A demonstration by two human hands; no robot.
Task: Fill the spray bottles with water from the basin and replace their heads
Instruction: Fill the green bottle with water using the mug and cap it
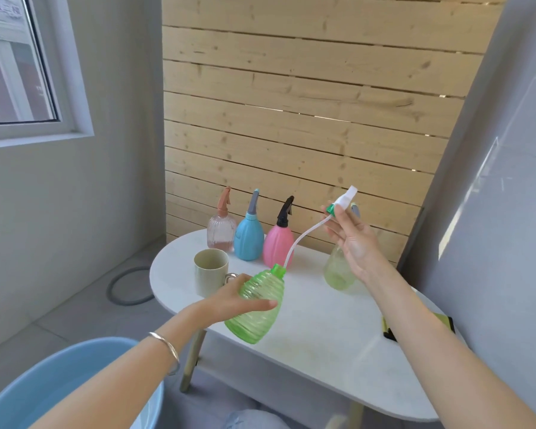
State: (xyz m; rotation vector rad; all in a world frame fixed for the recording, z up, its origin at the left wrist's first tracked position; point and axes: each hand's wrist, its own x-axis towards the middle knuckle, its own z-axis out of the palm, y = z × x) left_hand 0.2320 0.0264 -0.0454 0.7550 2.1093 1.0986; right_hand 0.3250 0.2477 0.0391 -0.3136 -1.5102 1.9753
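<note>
My left hand (pixel 229 300) grips a ribbed green spray bottle (pixel 256 308), tilted over the table's near edge with its neck open. My right hand (pixel 353 239) pinches that bottle's white and green spray head (pixel 342 201), lifted up and to the right. The head's white tube (pixel 300 239) still curves down into the bottle neck. A blue basin (pixel 59 388) sits at the bottom left, below my left arm. Behind my right hand stands a pale yellow-green bottle (pixel 338 272), its head mostly hidden.
On the white oval table (pixel 316 335) stand a clear pink bottle (pixel 222 232), a blue bottle (pixel 248 239) and a pink bottle (pixel 278 246), all with heads on. A beige cup (pixel 210 270) stands near my left hand. A yellow-black object (pixel 390 328) lies right. A wooden slat wall is behind.
</note>
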